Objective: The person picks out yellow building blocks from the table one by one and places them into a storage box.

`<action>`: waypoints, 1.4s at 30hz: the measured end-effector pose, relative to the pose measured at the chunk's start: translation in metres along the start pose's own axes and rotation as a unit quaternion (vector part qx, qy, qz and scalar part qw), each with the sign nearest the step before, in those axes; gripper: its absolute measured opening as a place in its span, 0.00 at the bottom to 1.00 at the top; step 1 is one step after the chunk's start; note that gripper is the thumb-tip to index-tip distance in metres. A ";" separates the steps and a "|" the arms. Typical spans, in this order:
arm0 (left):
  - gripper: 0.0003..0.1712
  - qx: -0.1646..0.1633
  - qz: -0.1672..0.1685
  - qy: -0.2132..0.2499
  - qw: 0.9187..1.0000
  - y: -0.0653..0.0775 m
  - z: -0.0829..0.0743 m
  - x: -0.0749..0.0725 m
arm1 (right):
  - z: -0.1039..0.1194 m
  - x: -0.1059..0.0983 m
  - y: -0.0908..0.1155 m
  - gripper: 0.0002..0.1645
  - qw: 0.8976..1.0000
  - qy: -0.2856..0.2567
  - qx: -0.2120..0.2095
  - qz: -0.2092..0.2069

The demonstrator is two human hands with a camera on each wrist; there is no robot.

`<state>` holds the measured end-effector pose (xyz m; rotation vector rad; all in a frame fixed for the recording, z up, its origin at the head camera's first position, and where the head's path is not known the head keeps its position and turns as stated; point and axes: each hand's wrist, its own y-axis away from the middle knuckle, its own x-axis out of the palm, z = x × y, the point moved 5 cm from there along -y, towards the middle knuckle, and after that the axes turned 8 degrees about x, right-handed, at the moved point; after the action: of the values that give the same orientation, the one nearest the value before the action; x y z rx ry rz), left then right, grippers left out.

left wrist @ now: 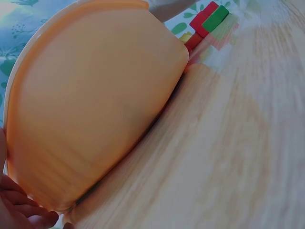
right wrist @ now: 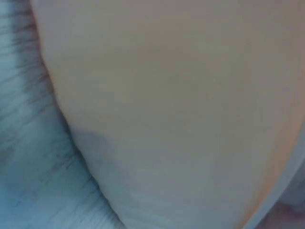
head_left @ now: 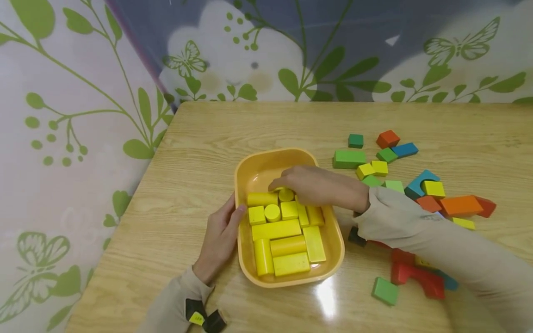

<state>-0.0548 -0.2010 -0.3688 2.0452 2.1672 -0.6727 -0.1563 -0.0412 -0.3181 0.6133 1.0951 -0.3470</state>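
We have our right hand (head_left: pixel 306 185) bent over a yellow round block (head_left: pixel 286 196), its long axis seemingly upright, just under the fingers; whether they pinch anything, we cannot tell. Our left hand (head_left: pixel 220 229), farther off, grips the tub (head_left: pixel 266 172) beside it.

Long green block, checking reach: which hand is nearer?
Right: right hand is in the tub, left of the long green block; left hand is farther left, holding the tub.
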 end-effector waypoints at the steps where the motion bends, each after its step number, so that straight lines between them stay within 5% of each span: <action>1: 0.26 0.000 -0.001 -0.001 1.000 0.000 0.000 0.000 | 0.000 0.000 0.000 0.36 1.000 0.002 0.002 0.005; 9: 0.26 -0.005 0.001 0.002 1.000 0.000 0.000 0.001 | -0.004 -0.002 0.002 0.39 1.000 -0.006 0.014 0.017; 18: 0.26 -0.005 0.004 0.012 1.000 0.000 -0.001 0.001 | -0.006 -0.006 0.002 0.38 0.999 0.035 -0.028 -0.030; 24: 0.26 -0.007 0.002 0.007 1.000 0.001 0.000 0.001 | -0.017 -0.024 0.016 0.33 0.995 -0.004 -0.034 -0.093; 30: 0.27 -0.006 0.005 0.001 1.000 0.000 -0.002 0.000 | -0.048 -0.054 0.060 0.23 0.976 -0.030 -0.052 -0.211; 34: 0.27 -0.005 0.006 0.008 1.000 0.000 -0.002 0.003 | -0.081 -0.062 0.096 0.23 0.970 -0.020 -0.010 -0.240; 37: 0.27 -0.008 0.006 0.004 1.000 0.000 -0.001 0.004 | -0.114 -0.058 0.122 0.22 0.971 -0.006 0.043 -0.236; 42: 0.26 -0.011 0.003 -0.002 1.000 0.001 -0.002 0.003 | -0.155 -0.032 0.143 0.19 0.979 -0.004 0.111 -0.173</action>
<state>-0.0536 -0.1976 -0.3686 2.0366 2.1571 -0.6487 -0.2033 0.1661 -0.2973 0.6167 1.1651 -0.7817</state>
